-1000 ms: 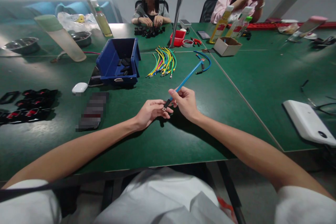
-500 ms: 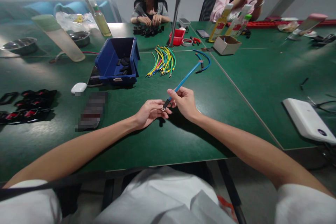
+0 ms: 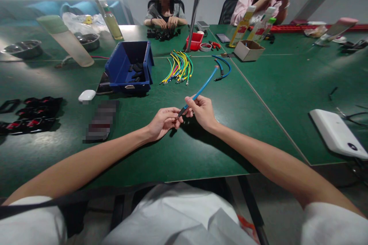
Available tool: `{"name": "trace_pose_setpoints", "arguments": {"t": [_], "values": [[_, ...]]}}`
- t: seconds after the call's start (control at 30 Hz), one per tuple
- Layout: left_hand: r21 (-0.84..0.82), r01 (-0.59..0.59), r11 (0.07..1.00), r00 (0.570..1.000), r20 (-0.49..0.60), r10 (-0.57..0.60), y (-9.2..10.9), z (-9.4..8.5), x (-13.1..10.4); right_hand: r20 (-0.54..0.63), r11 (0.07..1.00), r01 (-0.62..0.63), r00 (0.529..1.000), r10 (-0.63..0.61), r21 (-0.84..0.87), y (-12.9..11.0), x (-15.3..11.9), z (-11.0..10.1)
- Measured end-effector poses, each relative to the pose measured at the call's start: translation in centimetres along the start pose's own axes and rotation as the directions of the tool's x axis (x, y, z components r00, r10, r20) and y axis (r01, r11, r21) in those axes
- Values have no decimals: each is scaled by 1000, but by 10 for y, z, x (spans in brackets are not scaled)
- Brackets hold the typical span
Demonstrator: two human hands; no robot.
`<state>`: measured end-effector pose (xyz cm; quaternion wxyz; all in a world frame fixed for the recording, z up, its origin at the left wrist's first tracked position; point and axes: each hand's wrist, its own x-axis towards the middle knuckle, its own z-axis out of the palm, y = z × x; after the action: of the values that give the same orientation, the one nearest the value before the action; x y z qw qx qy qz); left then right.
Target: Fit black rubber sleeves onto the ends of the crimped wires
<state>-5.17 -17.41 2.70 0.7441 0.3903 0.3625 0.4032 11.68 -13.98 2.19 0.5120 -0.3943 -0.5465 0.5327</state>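
A blue cable (image 3: 205,85) with a black sleeve on its near end is held between my hands above the green table. My right hand (image 3: 203,111) pinches the cable just behind the sleeve, thumb on top. My left hand (image 3: 164,122) closes its fingertips on the sleeved end, hiding the metal lug. The cable's far end points away and shows a reddish tip. Past it lie curved blue cables (image 3: 229,69) with black ends. Left of those rests a bundle of yellow and green wires (image 3: 181,65) with ring lugs.
A blue bin (image 3: 129,86) holding black pieces stands left of the wires. Nearer me are a dark phone-like slab (image 3: 101,122), a white case (image 3: 87,95) and black parts (image 3: 40,113). A white power bank (image 3: 336,132) lies right. Two people sit across the table.
My left fingers have closed over the metal lug, which was showing before. The cable has tilted slightly, its far end shifting a little left.
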Motion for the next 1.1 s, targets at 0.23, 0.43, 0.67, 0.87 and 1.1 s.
{"name": "trace_pose_setpoints", "arguments": {"t": [0.23,0.43,0.67,0.87,1.1], "values": [[108,-115,987,985,-118,128,-3,-2,5,74,1000,26,997,-26,5,3,7,-5],[231,-231,945,959,-108,260,-11,-9,10,92,999,35,995,-35,-1,8,11,-9],[225,-286,931,949,-67,308,-13,-12,10,85,998,60,995,-61,9,7,14,-12],[284,-272,919,947,-91,309,-11,-8,8,67,999,40,997,-40,13,6,14,-11],[322,-264,909,947,-91,307,-12,-8,9,55,999,19,998,-21,27,7,16,-12]]}}
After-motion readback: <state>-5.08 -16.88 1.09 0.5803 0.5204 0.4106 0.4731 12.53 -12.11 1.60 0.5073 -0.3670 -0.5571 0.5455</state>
